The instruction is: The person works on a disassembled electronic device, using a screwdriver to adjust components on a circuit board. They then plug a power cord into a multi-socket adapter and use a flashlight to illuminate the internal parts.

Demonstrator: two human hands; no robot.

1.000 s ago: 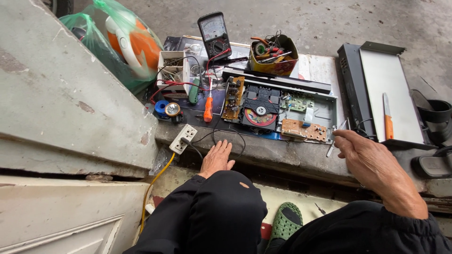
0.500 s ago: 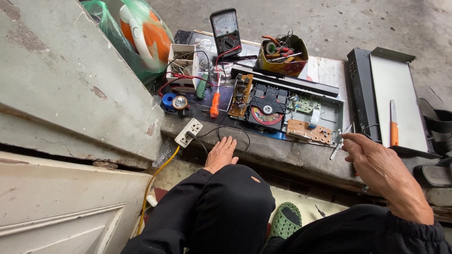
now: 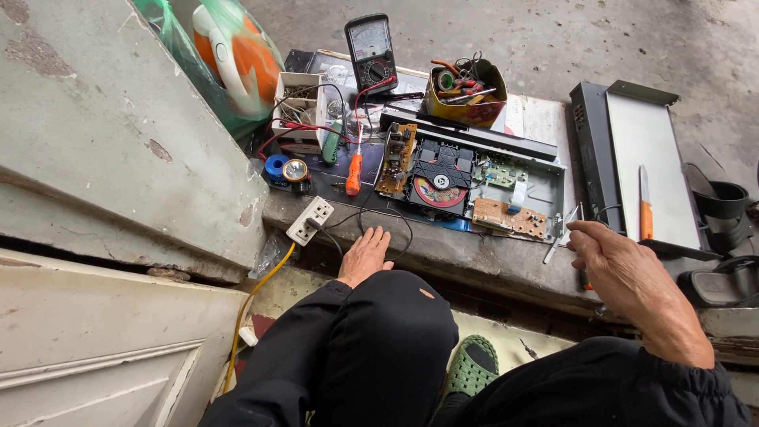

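Head view: opened grey metal disc player (image 3: 474, 186) with bare circuit boards on the concrete surface (image 3: 474, 257).
Left hand (image 3: 365, 257) flat, open; right hand (image 3: 624, 273) clamped on a thin metal tool (image 3: 560, 236). Basically unchanged, camera just shifted.

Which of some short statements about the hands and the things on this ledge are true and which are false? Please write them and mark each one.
1. The left hand rests flat on the ledge near the white power strip. True.
2. The right hand is empty. False: it holds thin metal tools.
3. The opened disc player has its cover on. False: the boards and disc tray are bare; a grey cover lies to the right.
4. A meter stands behind the player. True.
5. An orange-handled screwdriver lies left of the player. True.
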